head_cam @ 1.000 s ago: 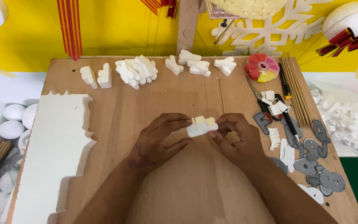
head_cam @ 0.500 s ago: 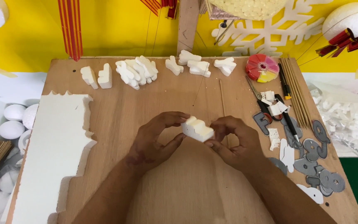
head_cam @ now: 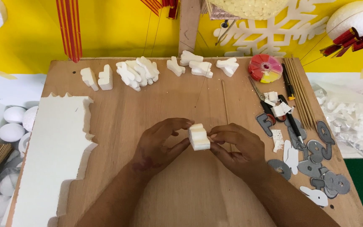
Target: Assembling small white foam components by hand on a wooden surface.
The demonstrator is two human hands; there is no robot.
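Both of my hands hold one small white foam cut-out piece (head_cam: 198, 136) just above the middle of the wooden table (head_cam: 156, 101). My left hand (head_cam: 159, 145) grips its left side with thumb and fingers. My right hand (head_cam: 237, 148) pinches its right side. The piece is thick and stands on edge, its stepped outline facing up. A thin wooden stick (head_cam: 224, 101) lies on the table just beyond my right hand.
A large white foam sheet (head_cam: 49, 155) with a cut, jagged edge covers the table's left side. Several foam cut-outs (head_cam: 137, 72) line the far edge. Grey letter templates (head_cam: 316, 151), scissors (head_cam: 265, 103), a cutter (head_cam: 293, 122), skewers (head_cam: 301, 90) and a tape roll (head_cam: 265, 68) lie at the right. Foam balls (head_cam: 11, 126) sit left of the table.
The foam piece has been turned in my fingers from lying flat to standing on edge and shifted slightly left. Both hands stay at the same spot over the table.
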